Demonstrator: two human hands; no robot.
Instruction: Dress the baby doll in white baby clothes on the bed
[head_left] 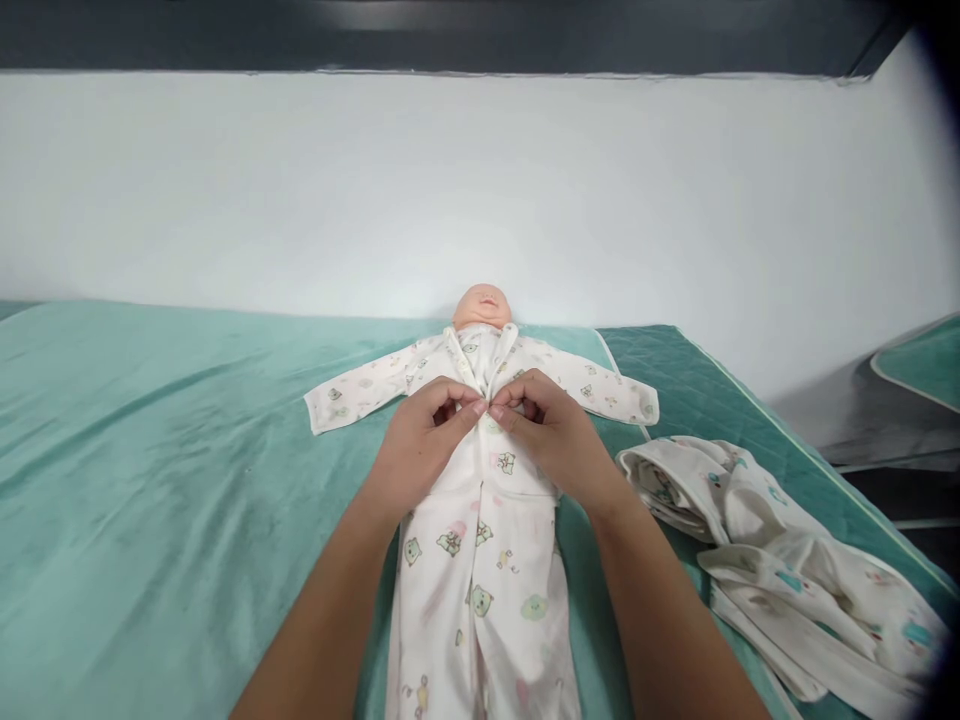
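A baby doll (pixel 482 306) lies on its back, its head near the wall. It wears a white printed jacket (pixel 506 463) with the sleeves spread out to both sides, and matching printed trousers (pixel 480 600). At the chest, my left hand (pixel 435 435) pinches the left front edge of the jacket. My right hand (pixel 546 425) pinches the opposite edge, and the fingertips of both hands meet at the middle. Above them the collar is open in a V. The fastening between my fingertips is too small to make out.
A green sheet (pixel 150 480) covers the surface, with a darker quilted pad (pixel 675 370) at the right. Crumpled white printed cloth (pixel 810 580) lies to the right of my right forearm. A white wall (pixel 375 190) rises behind the doll.
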